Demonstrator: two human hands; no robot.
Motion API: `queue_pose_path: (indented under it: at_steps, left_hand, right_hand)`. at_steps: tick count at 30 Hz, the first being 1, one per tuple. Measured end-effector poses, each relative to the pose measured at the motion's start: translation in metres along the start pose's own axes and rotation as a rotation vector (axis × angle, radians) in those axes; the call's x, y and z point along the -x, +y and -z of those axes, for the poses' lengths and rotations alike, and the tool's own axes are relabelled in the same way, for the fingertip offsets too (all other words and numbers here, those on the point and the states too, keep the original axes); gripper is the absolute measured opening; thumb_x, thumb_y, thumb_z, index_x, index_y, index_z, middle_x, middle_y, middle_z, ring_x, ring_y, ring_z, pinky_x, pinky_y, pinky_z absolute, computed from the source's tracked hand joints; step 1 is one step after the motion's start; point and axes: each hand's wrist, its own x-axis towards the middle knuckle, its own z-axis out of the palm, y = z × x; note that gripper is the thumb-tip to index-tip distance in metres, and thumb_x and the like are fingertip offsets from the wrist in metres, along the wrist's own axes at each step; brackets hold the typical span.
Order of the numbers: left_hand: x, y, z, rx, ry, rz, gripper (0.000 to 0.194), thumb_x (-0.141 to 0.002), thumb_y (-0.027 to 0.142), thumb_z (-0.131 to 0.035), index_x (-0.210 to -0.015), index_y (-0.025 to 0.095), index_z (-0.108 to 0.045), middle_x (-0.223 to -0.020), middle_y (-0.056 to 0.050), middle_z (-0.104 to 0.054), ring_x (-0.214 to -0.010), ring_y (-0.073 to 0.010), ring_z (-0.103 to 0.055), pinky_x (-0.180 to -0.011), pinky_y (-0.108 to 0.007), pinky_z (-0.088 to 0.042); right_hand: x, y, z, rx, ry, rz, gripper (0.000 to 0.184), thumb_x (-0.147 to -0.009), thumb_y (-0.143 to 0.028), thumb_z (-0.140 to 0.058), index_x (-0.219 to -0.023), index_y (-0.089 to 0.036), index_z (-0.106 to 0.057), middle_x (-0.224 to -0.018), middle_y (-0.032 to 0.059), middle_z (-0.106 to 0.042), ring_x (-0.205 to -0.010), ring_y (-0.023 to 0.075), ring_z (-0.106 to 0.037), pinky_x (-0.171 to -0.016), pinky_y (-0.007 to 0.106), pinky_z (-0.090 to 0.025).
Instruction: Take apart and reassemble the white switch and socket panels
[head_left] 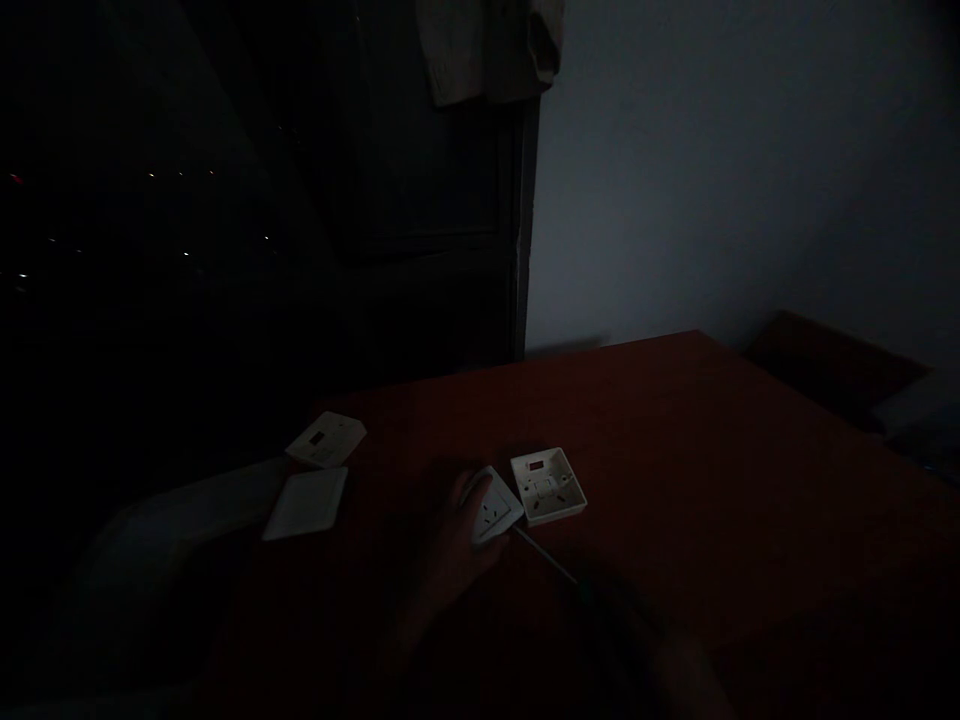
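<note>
In the head view my left hand [454, 545] grips a white wall socket [495, 512], its slotted face turned up and my thumb over its upper edge. The thin metal shaft of a screwdriver [546, 555] reaches the socket's lower right edge; whether its tip is in a slot I cannot tell. Around the screwdriver's dark, greenish handle my right hand [637, 620] is closed, mostly lost in shadow. Just right of the socket, an open white back box [551, 490] lies hollow side up, close beside it.
To the left on the reddish table [637, 410] lie another white box [328, 440] and a flat white plate [306, 503]. Behind stand a dark window [420, 170] and a pale wall [712, 170]. Cloth [487, 50] hangs at the top. The room is very dim.
</note>
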Motion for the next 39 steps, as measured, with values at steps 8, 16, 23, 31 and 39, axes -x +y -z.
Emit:
queue_pose_path:
  at_steps: [8, 16, 23, 31, 39]
  left_hand:
    - [-0.001, 0.006, -0.006, 0.026, 0.049, 0.012, 0.062, -0.073, 0.022, -0.062, -0.133, 0.023, -0.046, -0.143, -0.010, -0.038, -0.128, -0.0312, -0.043, -0.106, -0.045, -0.039]
    - [0.002, 0.003, -0.013, 0.118, 0.045, -0.038, 0.070, -0.069, 0.018, -0.066, -0.135, 0.027, -0.043, -0.144, -0.008, -0.037, -0.130, -0.0292, -0.041, -0.107, -0.043, -0.039]
    - [0.005, -0.002, -0.011, 0.159, -0.014, -0.003, 0.071, -0.072, 0.026, -0.070, -0.137, 0.028, -0.042, -0.149, -0.008, -0.030, -0.134, -0.0315, -0.035, -0.109, -0.046, -0.034]
    - [0.004, 0.000, 0.008, 0.195, 0.117, -0.033, 0.069, -0.074, 0.021, -0.066, -0.138, 0.029, -0.040, -0.144, -0.006, -0.037, -0.132, -0.0276, -0.038, -0.109, -0.043, -0.035]
    - [-0.002, -0.011, 0.023, 0.142, 0.170, 0.006, 0.066, -0.079, 0.024, -0.062, -0.139, 0.029, -0.036, -0.144, -0.006, -0.038, -0.133, -0.0259, -0.036, -0.110, -0.045, -0.032]
  right_hand:
    - [-0.009, -0.017, 0.014, -0.107, -0.141, -0.051, 0.048, -0.088, -0.030, -0.048, -0.135, -0.021, -0.050, -0.134, 0.0101, -0.056, -0.117, 0.0249, -0.058, -0.094, 0.033, -0.051]
    - [-0.022, -0.032, 0.020, -0.104, -0.118, -0.076, 0.060, -0.075, -0.017, -0.058, -0.134, -0.029, -0.051, -0.134, 0.0078, -0.057, -0.115, 0.0283, -0.059, -0.089, 0.035, -0.054]
    - [-0.025, -0.042, 0.031, -0.431, -0.139, -0.252, 0.041, -0.090, -0.036, -0.044, -0.128, -0.026, -0.058, -0.130, 0.0077, -0.060, -0.116, 0.0262, -0.058, -0.098, 0.038, -0.046]
    - [-0.029, -0.033, 0.031, -0.855, -0.236, -0.482, 0.060, -0.081, -0.065, -0.049, -0.119, -0.021, -0.063, -0.119, 0.0086, -0.066, -0.108, 0.0281, -0.062, -0.092, 0.037, -0.049]
    - [-0.034, 0.002, 0.035, -0.625, 0.046, -0.604, 0.061, -0.078, -0.060, -0.052, -0.122, -0.018, -0.059, -0.122, 0.0117, -0.065, -0.110, 0.0295, -0.060, -0.088, 0.038, -0.051]
